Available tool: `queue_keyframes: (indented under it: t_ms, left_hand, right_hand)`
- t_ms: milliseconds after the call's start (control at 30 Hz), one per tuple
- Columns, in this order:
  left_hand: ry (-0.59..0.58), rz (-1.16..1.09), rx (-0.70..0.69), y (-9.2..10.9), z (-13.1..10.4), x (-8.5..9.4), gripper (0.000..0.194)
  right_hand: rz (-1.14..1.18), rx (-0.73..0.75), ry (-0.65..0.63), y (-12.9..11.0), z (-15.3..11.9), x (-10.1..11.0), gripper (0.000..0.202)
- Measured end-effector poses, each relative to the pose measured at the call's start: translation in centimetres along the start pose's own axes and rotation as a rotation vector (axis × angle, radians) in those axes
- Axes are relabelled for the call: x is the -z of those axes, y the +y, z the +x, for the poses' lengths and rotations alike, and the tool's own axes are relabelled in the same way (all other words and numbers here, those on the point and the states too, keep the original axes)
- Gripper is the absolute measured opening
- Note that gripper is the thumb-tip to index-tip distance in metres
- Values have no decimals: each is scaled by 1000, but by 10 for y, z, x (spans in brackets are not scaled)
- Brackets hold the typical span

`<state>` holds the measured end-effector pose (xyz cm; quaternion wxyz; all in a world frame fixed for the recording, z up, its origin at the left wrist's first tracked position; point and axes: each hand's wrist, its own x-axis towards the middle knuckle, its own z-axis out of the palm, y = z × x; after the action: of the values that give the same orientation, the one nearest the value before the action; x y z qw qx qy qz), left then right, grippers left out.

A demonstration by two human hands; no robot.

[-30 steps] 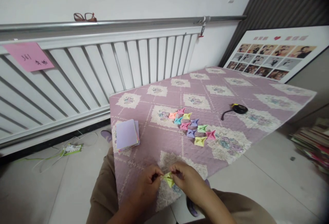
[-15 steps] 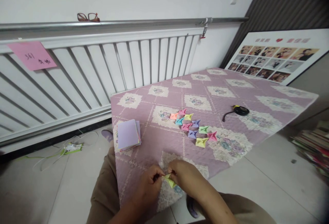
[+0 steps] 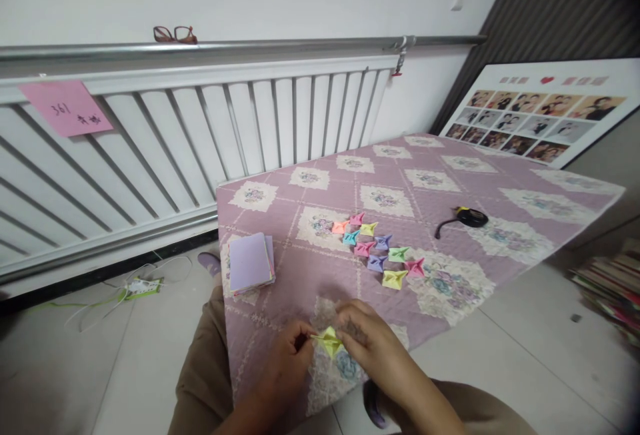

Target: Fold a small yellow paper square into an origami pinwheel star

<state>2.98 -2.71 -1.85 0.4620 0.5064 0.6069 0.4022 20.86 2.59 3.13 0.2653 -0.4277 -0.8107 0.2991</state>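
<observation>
A small folded yellow paper boat (image 3: pixel 330 343) is near the front edge of the table, over a floral patch of the cloth. My left hand (image 3: pixel 289 360) pinches its left tip between thumb and fingers. At the boat's right side is my right hand (image 3: pixel 376 340), its thumb and fingers apart and slightly blurred; whether the thumb touches the paper is unclear. Several finished folded paper boats in mixed colours, such as a yellow one (image 3: pixel 394 280) and a pink one (image 3: pixel 415 267), stand in rows farther back. To the left lies a stack of square paper (image 3: pixel 250 262), lilac on top.
The table (image 3: pixel 310 288) has a purple patterned cloth. A black tape measure (image 3: pixel 471 217) lies toward its right side. Behind stands a white radiator (image 3: pixel 295 118), with glasses (image 3: pixel 175 34) on the pipe above. A framed photo board (image 3: pixel 537 112) leans at the back right.
My right hand has loosened its grip on the yellow paper boat, and its fingers have spread. More of the boat shows now. My left hand keeps hold of the left tip.
</observation>
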Motion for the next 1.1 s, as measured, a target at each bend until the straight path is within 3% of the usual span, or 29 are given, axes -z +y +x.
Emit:
queue_keyframes:
  t_ms: [233, 367, 533, 667, 833, 900, 1000, 1100]
  left_hand:
    - [7, -27, 29, 5, 2, -1, 6]
    - [1, -53, 20, 2, 3, -2, 8]
    - [-9, 1, -2, 1, 4, -3, 8]
    - [-13, 167, -50, -2, 6, -2, 8]
    - [7, 341, -84, -10, 14, -6, 10]
    - [14, 331, -65, -14, 23, -10, 11]
    - [72, 342, -78, -16, 48, -16, 13]
    - [139, 381, -90, -14, 84, -20, 14]
  right_hand:
    - [-260, 147, 53, 9, -21, -29, 22]
    - [-415, 207, 157, 20, -22, -43, 12]
    - [-444, 258, 189, 22, -20, -46, 9]
    - [-457, 271, 185, 21, -22, -43, 9]
    - [-274, 192, 207, 34, -26, -27, 23]
    - [-173, 83, 318, 51, -25, -20, 18]
    - [-95, -115, 530, 82, -21, -14, 21]
    - [-136, -177, 538, 101, -17, -14, 23]
